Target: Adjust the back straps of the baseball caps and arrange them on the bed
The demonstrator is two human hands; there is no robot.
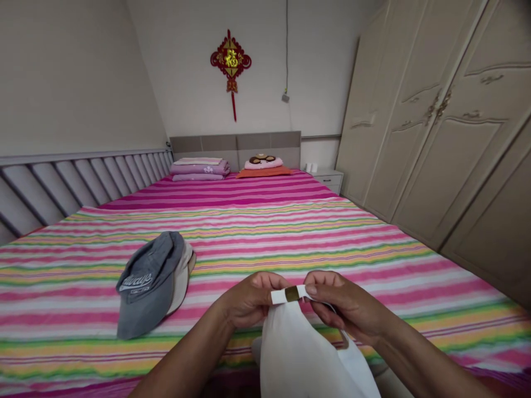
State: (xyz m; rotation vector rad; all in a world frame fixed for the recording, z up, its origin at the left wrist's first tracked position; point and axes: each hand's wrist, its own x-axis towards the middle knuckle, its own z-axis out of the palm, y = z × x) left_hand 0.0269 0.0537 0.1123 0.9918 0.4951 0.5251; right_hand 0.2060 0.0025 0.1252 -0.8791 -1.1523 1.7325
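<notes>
A white cap (298,354) hangs in front of me over the near edge of the striped bed (265,232). My left hand (249,301) and my right hand (344,304) both pinch its white back strap (279,297), which carries a small brass buckle (292,293) between my fingertips. Both hands are closed on the strap, thumbs on top. To the left on the bed lies a grey cap (147,282) stacked on a beige cap (185,276), apart from my hands.
Folded purple bedding (199,167) and a pink pillow on an orange one (263,164) lie at the headboard. A tall beige wardrobe (435,121) lines the right side. A padded grey wall panel (83,179) runs along the left. A small nightstand (327,178) stands by the headboard.
</notes>
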